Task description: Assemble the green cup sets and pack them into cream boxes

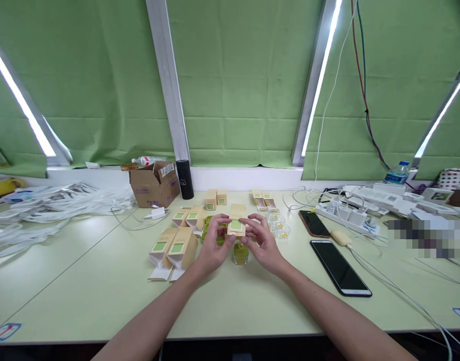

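Observation:
Between my hands, above the middle of the table, is a small tan cardboard box with a green label. My left hand grips it from the left and my right hand from the right, fingertips at its front end. Just below it a small clear jar with yellow-green contents stands on the table. More green jars show partly behind my left hand. Beyond my right hand are several clear containers with yellow bits. To the left stand tan boxes with their white end flaps open.
Further back are more tan boxes, an open brown carton and a black bottle. White strips pile up at left. On the right lie two phones, the nearer a large one, a power strip and loose cables.

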A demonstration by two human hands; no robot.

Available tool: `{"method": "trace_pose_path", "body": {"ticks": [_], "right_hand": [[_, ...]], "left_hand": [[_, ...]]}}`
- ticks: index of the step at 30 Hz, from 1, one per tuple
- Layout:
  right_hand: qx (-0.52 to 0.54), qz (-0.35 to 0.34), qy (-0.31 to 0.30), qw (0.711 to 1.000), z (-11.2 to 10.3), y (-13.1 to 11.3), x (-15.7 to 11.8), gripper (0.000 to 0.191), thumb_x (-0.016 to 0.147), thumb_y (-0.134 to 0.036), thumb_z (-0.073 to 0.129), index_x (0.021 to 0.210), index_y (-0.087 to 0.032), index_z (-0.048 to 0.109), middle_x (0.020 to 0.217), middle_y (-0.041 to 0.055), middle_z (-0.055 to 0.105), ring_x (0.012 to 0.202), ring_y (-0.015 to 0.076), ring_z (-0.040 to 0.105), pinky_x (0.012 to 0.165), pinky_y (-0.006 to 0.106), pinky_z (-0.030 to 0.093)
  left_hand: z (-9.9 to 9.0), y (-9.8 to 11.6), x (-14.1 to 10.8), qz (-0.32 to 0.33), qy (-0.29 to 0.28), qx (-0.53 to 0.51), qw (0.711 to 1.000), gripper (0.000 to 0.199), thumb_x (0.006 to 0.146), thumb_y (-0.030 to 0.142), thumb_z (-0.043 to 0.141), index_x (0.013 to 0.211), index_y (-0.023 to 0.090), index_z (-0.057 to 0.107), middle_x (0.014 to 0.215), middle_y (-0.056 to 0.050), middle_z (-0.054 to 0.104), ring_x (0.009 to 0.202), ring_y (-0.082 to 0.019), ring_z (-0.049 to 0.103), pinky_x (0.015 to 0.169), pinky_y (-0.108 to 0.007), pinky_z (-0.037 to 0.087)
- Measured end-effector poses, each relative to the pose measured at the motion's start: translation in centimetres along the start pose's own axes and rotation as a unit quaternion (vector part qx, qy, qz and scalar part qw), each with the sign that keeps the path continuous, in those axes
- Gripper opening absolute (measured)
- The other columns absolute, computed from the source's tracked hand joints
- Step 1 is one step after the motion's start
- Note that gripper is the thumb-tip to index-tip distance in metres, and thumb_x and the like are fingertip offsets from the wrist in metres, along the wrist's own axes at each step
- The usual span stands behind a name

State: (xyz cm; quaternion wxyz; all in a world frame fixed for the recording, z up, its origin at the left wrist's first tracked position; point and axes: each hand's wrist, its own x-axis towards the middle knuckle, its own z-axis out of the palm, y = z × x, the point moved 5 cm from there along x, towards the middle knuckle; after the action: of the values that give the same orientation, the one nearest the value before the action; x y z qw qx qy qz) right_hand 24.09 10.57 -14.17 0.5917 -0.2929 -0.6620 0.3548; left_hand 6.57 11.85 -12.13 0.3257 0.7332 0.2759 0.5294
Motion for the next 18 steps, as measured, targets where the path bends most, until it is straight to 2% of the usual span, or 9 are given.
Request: {"method": "trace_pose_path", "body": {"ticks": [4, 11, 18], "right_hand": [[0.002, -0.003, 0.003, 1.0, -0.04, 0.08, 0.03, 0.041, 0.098, -0.044, 0.071, 0.137, -0.038, 0.065, 0.138, 0.0063, 0.034, 0.097, 0.0149, 0.071, 0.101, 0.043, 0.062], [-0.002, 0.002, 0.01, 1.0, -0.08, 0.17, 0.03, 0.038, 0.099, -0.046, 0.068, 0.135, -0.038, 0.067, 0.134, 0.0058, 0.035, 0.093, 0.0131, 0.069, 0.098, 0.042, 0.063], [-0.012, -0.003, 0.014, 1.0, -0.02, 0.24, 0.05, 0.034, 0.101, -0.042, 0.065, 0.135, -0.038, 0.068, 0.132, 0.0056, 0.036, 0.084, 0.0098, 0.065, 0.095, 0.042, 0.065]], "left_hand": [[-0.1, 0.16, -0.03, 0.012, -0.005, 0.005, 1.0, 0.037, 0.097, 0.043, 0.067, 0.126, 0.024, 0.056, 0.142, -0.014, 0.046, 0.103, -0.022, 0.066, 0.09, -0.04, 0.057], [0.05, -0.22, -0.03, 0.016, 0.013, 0.022, 1.0, 0.031, 0.099, 0.04, 0.066, 0.124, 0.023, 0.057, 0.14, -0.013, 0.047, 0.11, -0.023, 0.065, 0.089, -0.038, 0.059], [0.07, 0.07, 0.01, 0.028, 0.032, 0.061, 0.997, 0.025, 0.1, 0.04, 0.064, 0.115, 0.022, 0.057, 0.136, -0.012, 0.049, 0.089, -0.015, 0.065, 0.081, -0.035, 0.06]]}}
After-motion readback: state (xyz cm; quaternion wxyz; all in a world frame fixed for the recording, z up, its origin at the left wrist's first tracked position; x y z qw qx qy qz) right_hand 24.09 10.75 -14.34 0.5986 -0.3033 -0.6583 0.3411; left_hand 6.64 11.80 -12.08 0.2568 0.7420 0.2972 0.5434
